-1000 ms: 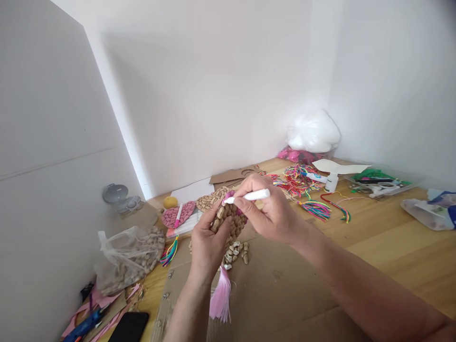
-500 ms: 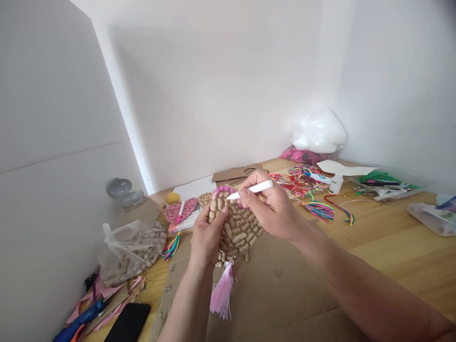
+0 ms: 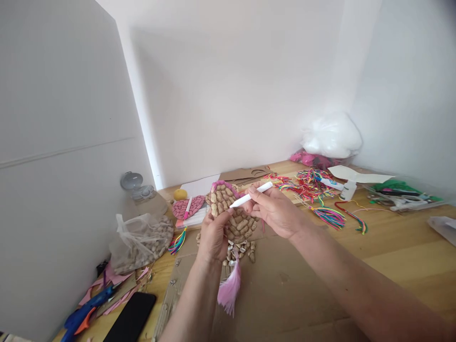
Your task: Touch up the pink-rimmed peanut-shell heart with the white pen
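Note:
My left hand [image 3: 214,233] grips the lower left edge of a panel covered in peanut shells [image 3: 238,225], its upper rim coloured pink. A pink tassel [image 3: 230,288] hangs below it. In my right hand [image 3: 274,209] is a white marker pen [image 3: 252,194], its tip pointing down-left, close to the shells; whether it touches them I cannot tell. Several loose peanut shells [image 3: 251,251] lie on the cardboard [image 3: 285,280] under the panel. Behind to the left rests a pink shell-covered piece [image 3: 196,205] with a pink-and-white marker [image 3: 187,209] on it.
On the left are a bag of peanuts [image 3: 142,244], a blue glue gun [image 3: 87,311] and a black phone [image 3: 131,317]. Colourful tassels [image 3: 326,213], a small white bottle [image 3: 348,190] and a clear tray of tools [image 3: 409,202] lie right. A white bag [image 3: 333,135] stands against the wall.
The head view has shifted slightly left. The panel has tilted in my hands, showing more loose shells beneath it. The pen has moved lower relative to the panel's pink rim.

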`<state>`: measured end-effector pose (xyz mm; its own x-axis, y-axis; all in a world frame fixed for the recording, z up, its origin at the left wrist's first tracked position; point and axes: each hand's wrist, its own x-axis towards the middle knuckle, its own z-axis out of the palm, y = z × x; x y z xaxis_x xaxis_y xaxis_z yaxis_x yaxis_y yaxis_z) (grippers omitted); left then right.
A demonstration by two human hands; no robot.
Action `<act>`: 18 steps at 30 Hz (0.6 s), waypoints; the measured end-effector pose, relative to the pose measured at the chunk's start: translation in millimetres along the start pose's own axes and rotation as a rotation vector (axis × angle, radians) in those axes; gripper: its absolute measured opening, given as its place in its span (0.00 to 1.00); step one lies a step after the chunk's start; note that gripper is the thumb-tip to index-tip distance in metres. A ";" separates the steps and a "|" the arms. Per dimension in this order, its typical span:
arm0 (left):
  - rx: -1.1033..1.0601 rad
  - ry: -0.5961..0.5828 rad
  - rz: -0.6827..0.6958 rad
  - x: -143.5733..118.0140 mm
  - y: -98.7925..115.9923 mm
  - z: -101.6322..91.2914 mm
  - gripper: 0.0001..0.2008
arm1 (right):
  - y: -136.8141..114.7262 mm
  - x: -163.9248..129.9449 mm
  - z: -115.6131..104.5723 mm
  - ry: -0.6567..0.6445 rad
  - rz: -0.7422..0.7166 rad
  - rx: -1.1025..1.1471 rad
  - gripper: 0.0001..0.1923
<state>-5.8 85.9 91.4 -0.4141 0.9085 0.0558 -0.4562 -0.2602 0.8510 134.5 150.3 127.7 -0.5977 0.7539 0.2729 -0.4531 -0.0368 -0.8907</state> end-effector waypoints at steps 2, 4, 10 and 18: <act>0.001 -0.026 0.015 -1.8 -3.1 1.2 0.20 | 1.6 1.4 0.3 0.020 0.010 0.014 0.21; 0.023 -0.008 0.048 -3.3 -6.0 2.4 0.20 | 3.3 2.0 1.3 0.021 0.025 0.029 0.22; 0.100 0.032 0.135 -6.7 -8.3 5.6 0.18 | 4.9 1.5 2.6 0.019 0.025 0.063 0.22; 0.309 0.057 0.264 -8.8 -8.4 6.7 0.22 | 4.8 0.8 4.9 -0.032 0.038 0.081 0.22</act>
<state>7.0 82.3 87.2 -0.5325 0.8017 0.2716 -0.0736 -0.3636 0.9287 128.6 147.6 125.5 -0.6357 0.7295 0.2524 -0.4808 -0.1184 -0.8688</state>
